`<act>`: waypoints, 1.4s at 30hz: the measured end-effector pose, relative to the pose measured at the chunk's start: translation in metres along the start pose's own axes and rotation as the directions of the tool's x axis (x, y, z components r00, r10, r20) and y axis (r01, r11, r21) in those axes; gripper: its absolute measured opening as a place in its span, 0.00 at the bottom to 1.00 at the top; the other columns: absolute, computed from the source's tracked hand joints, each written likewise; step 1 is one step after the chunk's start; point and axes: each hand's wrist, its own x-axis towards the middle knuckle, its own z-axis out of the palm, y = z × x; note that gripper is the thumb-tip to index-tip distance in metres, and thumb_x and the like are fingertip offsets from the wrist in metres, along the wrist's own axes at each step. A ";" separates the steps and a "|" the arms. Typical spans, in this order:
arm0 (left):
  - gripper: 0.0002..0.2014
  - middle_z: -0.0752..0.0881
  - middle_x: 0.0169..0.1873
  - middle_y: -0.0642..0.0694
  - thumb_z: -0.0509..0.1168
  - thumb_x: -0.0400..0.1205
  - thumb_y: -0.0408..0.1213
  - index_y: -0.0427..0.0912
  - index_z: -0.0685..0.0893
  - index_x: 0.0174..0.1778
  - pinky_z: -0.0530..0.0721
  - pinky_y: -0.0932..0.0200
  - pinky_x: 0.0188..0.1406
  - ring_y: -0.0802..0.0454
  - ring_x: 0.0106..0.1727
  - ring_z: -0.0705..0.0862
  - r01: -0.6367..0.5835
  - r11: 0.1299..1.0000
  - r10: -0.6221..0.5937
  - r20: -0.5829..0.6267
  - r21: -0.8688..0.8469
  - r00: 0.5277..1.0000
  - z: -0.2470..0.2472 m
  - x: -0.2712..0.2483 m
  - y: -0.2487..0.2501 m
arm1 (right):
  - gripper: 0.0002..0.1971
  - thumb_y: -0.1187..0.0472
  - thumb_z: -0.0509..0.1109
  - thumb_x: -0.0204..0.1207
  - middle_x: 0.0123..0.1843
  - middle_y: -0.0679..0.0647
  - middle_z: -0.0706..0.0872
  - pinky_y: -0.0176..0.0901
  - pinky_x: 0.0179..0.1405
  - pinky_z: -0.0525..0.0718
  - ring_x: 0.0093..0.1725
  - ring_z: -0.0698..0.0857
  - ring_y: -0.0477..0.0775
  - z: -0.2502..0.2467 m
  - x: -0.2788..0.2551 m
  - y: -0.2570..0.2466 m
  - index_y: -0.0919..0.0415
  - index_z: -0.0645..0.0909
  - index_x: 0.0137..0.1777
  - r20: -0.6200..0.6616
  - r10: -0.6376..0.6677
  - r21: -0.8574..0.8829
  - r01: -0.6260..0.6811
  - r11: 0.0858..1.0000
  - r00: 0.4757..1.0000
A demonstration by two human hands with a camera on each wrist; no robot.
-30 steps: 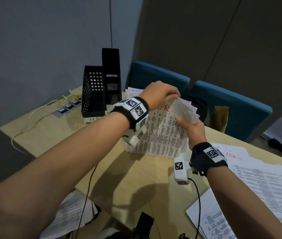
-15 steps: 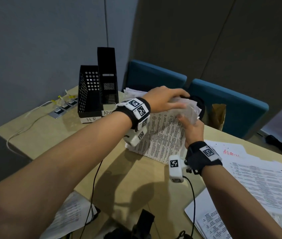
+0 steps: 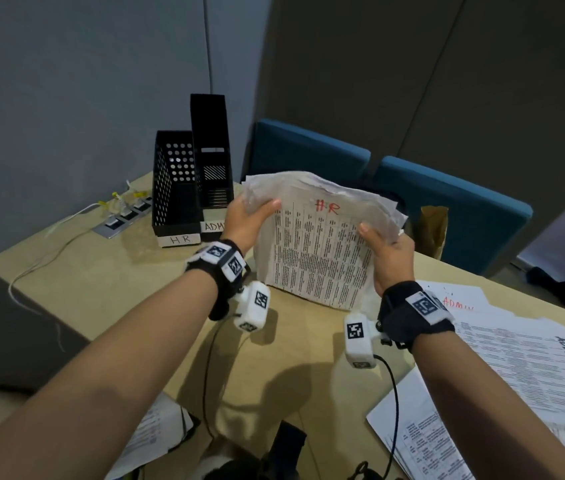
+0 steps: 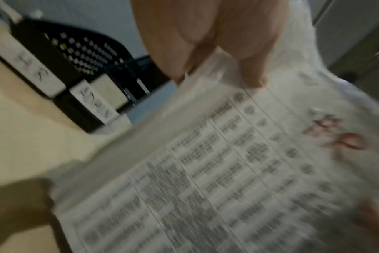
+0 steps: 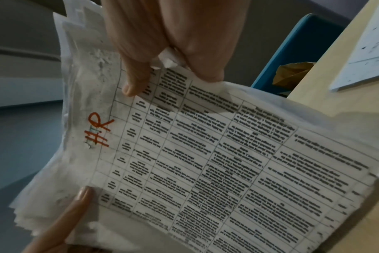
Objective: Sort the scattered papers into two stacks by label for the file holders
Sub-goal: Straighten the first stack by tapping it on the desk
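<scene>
A stack of printed papers marked HR in red (image 3: 319, 244) stands on its lower edge on the tan table (image 3: 101, 282), tilted toward me. My left hand (image 3: 251, 216) grips its left edge, thumb on the front sheet. My right hand (image 3: 383, 245) grips the right edge the same way. The HR stack (image 5: 206, 162) fills the right wrist view, and the stack (image 4: 206, 171) is blurred in the left wrist view. Two black file holders stand at the back left: one labelled HR (image 3: 175, 188) and a taller one labelled ADMIN (image 3: 212, 157). Sheets marked ADMIN (image 3: 533, 358) lie flat at the right.
A power strip with plugs and a white cable (image 3: 118, 220) lies left of the holders. Two blue chairs (image 3: 447, 209) stand behind the table, a brown paper bag (image 3: 431, 230) beside them. More papers (image 3: 156, 431) lie below the table's near edge.
My left hand has moved off the top of the stack to its left edge. The stack now stands upright between both hands with the HR mark showing.
</scene>
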 end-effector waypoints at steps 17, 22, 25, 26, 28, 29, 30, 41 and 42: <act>0.43 0.90 0.57 0.46 0.86 0.53 0.50 0.45 0.82 0.65 0.82 0.39 0.66 0.46 0.61 0.88 0.187 0.980 -0.175 0.145 -0.074 0.974 -0.004 -0.027 -0.012 | 0.08 0.63 0.68 0.80 0.47 0.56 0.88 0.31 0.47 0.82 0.46 0.84 0.49 -0.007 0.019 -0.023 0.63 0.87 0.52 0.120 -0.620 -0.727 0.494 0.477 0.775; 0.23 0.91 0.53 0.45 0.82 0.66 0.34 0.47 0.85 0.57 0.82 0.42 0.66 0.47 0.59 0.89 0.170 0.982 -0.148 0.228 -0.081 0.963 -0.005 -0.025 -0.009 | 0.06 0.66 0.68 0.78 0.45 0.56 0.86 0.14 0.44 0.71 0.43 0.80 0.46 -0.010 0.018 -0.031 0.64 0.88 0.46 0.062 -0.582 -0.771 0.409 0.488 0.811; 0.17 0.92 0.51 0.45 0.78 0.71 0.29 0.46 0.87 0.53 0.82 0.45 0.66 0.47 0.57 0.89 0.155 0.985 -0.130 0.258 -0.079 0.957 -0.005 -0.024 -0.008 | 0.08 0.65 0.67 0.77 0.47 0.56 0.87 0.18 0.46 0.69 0.45 0.80 0.46 -0.007 0.018 -0.039 0.63 0.89 0.46 -0.024 -0.504 -0.837 0.258 0.482 0.864; 0.17 0.91 0.52 0.43 0.78 0.71 0.30 0.44 0.88 0.54 0.82 0.44 0.67 0.45 0.58 0.89 0.153 0.986 -0.129 0.267 -0.071 0.955 -0.005 -0.024 -0.009 | 0.09 0.64 0.67 0.77 0.48 0.56 0.88 0.24 0.49 0.72 0.46 0.81 0.47 -0.007 0.020 -0.042 0.63 0.89 0.46 -0.058 -0.476 -0.848 0.209 0.488 0.877; 0.17 0.90 0.54 0.38 0.78 0.70 0.31 0.40 0.88 0.56 0.80 0.40 0.69 0.42 0.60 0.88 0.157 0.985 -0.132 0.266 -0.076 0.955 -0.007 -0.022 -0.012 | 0.09 0.63 0.66 0.78 0.50 0.55 0.88 0.35 0.50 0.75 0.49 0.84 0.51 -0.007 0.023 -0.050 0.61 0.89 0.47 -0.114 -0.445 -0.858 0.137 0.495 0.888; 0.16 0.90 0.53 0.39 0.77 0.71 0.30 0.40 0.88 0.55 0.79 0.39 0.69 0.41 0.60 0.88 0.162 0.983 -0.137 0.252 -0.083 0.958 -0.007 -0.022 -0.012 | 0.10 0.61 0.66 0.78 0.51 0.55 0.88 0.37 0.50 0.76 0.51 0.85 0.52 -0.008 0.024 -0.055 0.60 0.89 0.47 -0.123 -0.436 -0.868 0.116 0.482 0.892; 0.14 0.91 0.52 0.41 0.76 0.73 0.29 0.43 0.88 0.53 0.80 0.40 0.69 0.42 0.59 0.88 0.166 0.982 -0.142 0.229 -0.089 0.963 -0.008 -0.022 -0.013 | 0.10 0.60 0.66 0.79 0.52 0.55 0.88 0.38 0.52 0.76 0.52 0.85 0.53 -0.009 0.025 -0.058 0.60 0.89 0.49 -0.102 -0.417 -0.874 0.119 0.470 0.903; 0.12 0.88 0.58 0.47 0.71 0.80 0.32 0.45 0.85 0.59 0.81 0.56 0.65 0.56 0.60 0.86 -0.006 1.000 0.010 0.207 -0.016 0.978 0.009 -0.023 0.007 | 0.34 0.57 0.75 0.72 0.69 0.52 0.78 0.57 0.68 0.79 0.66 0.79 0.54 -0.027 0.022 -0.033 0.53 0.66 0.77 0.132 -0.164 -0.822 0.200 0.533 0.978; 0.12 0.89 0.57 0.48 0.71 0.80 0.32 0.46 0.85 0.58 0.81 0.56 0.66 0.56 0.60 0.86 -0.002 1.000 0.009 0.209 -0.030 0.978 0.008 -0.023 0.009 | 0.34 0.62 0.75 0.73 0.69 0.52 0.78 0.51 0.65 0.80 0.64 0.80 0.52 -0.033 0.022 -0.030 0.55 0.66 0.77 0.066 -0.128 -0.720 0.136 0.680 0.990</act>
